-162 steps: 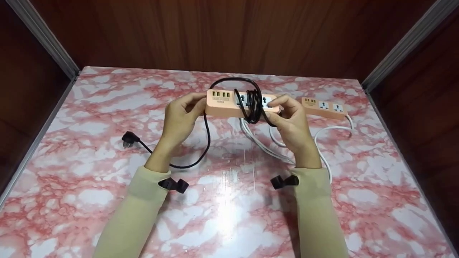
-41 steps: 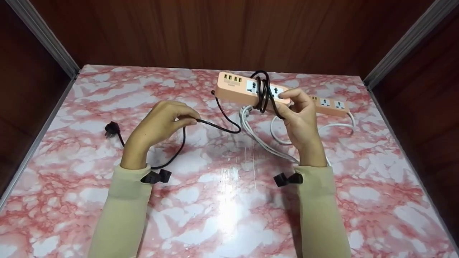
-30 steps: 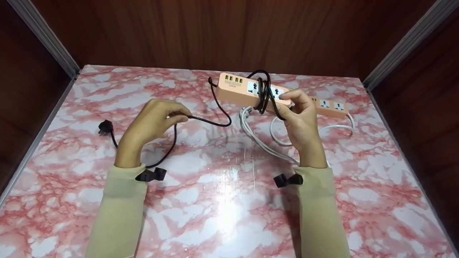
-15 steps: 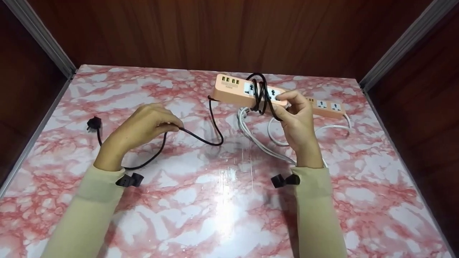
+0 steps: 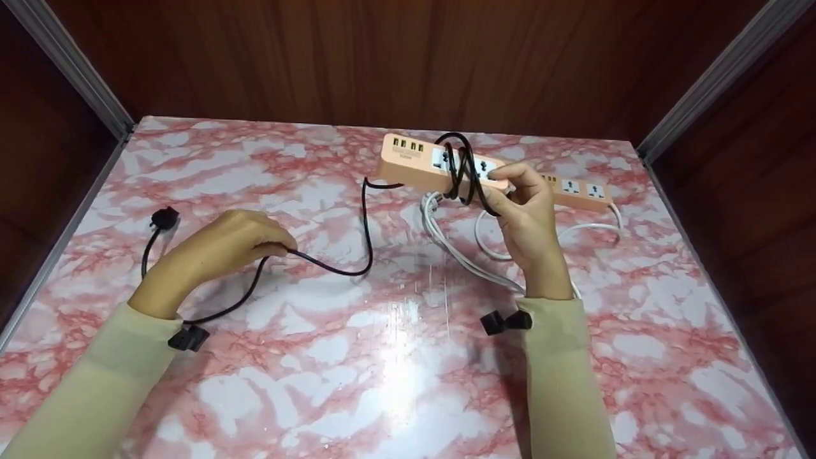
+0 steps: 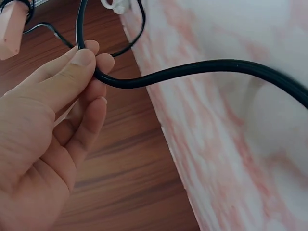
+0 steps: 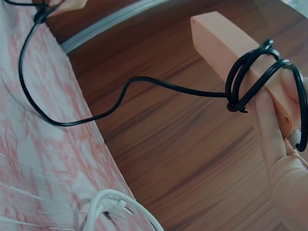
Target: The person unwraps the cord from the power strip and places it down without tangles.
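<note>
Toward one o'clock, above the counter (image 5: 331, 395), the grip of the right hand (image 5: 529, 217) was closed on an orange power strip (image 5: 408, 171) (black cord (image 5: 368, 236) looped round it); at nine, the left hand (image 5: 220, 250) pinched the cord between fingertips, the plug (image 5: 164, 218) beyond.

A wood-grain back panel (image 5: 408, 57) is rising behind the far edge of the pink-and-white marble-patterned tabletop (image 5: 306, 395) — similar side panels (image 5: 38, 140) are flanking its left and right edges, grey metal strips (image 5: 75, 60) are climbing from both far corners, and glare (image 5: 401, 373) is whitening it between.
</note>
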Motion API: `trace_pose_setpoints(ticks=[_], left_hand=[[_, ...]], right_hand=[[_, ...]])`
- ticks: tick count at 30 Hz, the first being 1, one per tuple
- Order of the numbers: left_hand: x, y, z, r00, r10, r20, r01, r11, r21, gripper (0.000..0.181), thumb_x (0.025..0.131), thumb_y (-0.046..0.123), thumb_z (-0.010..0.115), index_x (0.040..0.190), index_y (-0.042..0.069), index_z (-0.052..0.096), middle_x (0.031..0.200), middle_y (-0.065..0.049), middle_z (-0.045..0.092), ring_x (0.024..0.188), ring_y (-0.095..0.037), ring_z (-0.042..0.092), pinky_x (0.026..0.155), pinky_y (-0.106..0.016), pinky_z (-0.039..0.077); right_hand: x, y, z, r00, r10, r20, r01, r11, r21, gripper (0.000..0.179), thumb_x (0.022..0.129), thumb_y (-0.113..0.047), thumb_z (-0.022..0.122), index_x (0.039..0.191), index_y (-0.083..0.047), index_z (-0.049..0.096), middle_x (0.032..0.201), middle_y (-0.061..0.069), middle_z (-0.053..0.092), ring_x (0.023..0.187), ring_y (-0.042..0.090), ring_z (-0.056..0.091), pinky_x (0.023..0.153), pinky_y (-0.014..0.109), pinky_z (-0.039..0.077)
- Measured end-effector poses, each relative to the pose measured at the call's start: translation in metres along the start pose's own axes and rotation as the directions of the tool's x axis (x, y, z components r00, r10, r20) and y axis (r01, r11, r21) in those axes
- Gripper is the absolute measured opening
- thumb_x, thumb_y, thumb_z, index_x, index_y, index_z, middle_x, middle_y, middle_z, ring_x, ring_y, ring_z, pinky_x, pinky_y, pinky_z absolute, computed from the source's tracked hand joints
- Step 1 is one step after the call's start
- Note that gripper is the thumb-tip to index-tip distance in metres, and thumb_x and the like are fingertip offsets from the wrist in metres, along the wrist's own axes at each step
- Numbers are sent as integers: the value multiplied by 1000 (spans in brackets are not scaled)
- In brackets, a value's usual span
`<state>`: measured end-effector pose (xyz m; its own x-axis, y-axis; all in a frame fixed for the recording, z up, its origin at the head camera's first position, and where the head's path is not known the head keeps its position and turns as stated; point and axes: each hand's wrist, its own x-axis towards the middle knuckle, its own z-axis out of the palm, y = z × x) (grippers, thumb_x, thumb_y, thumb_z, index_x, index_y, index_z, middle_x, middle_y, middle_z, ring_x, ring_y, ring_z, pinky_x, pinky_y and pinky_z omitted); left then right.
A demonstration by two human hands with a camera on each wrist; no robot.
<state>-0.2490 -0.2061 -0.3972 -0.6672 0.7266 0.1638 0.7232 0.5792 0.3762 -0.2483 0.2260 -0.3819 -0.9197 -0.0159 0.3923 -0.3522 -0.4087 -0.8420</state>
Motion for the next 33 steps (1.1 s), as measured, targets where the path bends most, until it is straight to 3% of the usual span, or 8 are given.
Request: trace_pose_setpoints(ticks=[9,16,20,23,25,27,30,33], left_hand=[[-4,-17,11,996,-20,84,20,1000,-2,14,92,0,80,100,11,83,96,0,79,84,-13,70,72,-35,56],[-6,-22,18,981,-46,190,47,999,-1,10,93,5,81,95,15,80,87,5,76,75,-8,61,70,-33,53],[-6,-22,14,967,-65,245,69,998,-9,11,92,9,83,101,15,80,90,5,77,82,-10,68,76,-38,56],[-3,-18,8,962,-102,254,109,994,-17,14,95,9,80,108,13,80,95,2,79,89,-14,72,80,-42,58],[1,-13,3,962,-142,232,150,989,-17,17,98,11,78,115,12,80,102,-1,80,92,-17,73,82,-43,58],[7,-7,-2,970,-174,170,179,984,-15,22,100,14,76,121,9,78,109,-5,80,95,-20,73,83,-44,59],[16,3,-8,980,-199,24,200,980,-18,29,99,17,78,126,9,76,116,-9,78,99,-25,73,86,-46,60],[26,15,-13,968,-211,-136,206,977,-47,34,97,18,81,129,10,74,117,-9,78,103,-28,73,88,-49,60]], right_hand=[[-1,-1,0,1000,15,2,-15,1000,16,20,88,7,81,102,-1,70,108,13,66,92,22,73,82,27,61],[0,0,0,1000,19,-4,-19,1000,19,20,88,7,82,101,-2,70,106,12,67,89,22,73,79,26,61],[0,-1,0,1000,22,6,-22,999,31,20,88,8,81,101,-2,70,107,12,67,91,23,73,81,27,61],[0,-2,1,1000,23,12,-23,999,35,20,88,9,81,101,-2,70,107,13,67,91,23,74,82,26,61],[0,-2,2,1000,23,15,-23,999,35,20,88,9,81,101,-1,70,107,13,66,90,23,74,81,27,61],[0,-3,2,1000,22,16,-22,999,36,21,87,9,81,102,-1,70,106,13,66,90,23,74,80,27,61],[0,-3,2,1000,19,15,-19,999,33,21,87,7,83,102,-1,70,106,13,66,90,24,74,80,28,61],[0,-3,1,1000,17,18,-17,999,30,22,86,4,85,101,-1,70,107,13,66,92,24,74,82,28,62]])
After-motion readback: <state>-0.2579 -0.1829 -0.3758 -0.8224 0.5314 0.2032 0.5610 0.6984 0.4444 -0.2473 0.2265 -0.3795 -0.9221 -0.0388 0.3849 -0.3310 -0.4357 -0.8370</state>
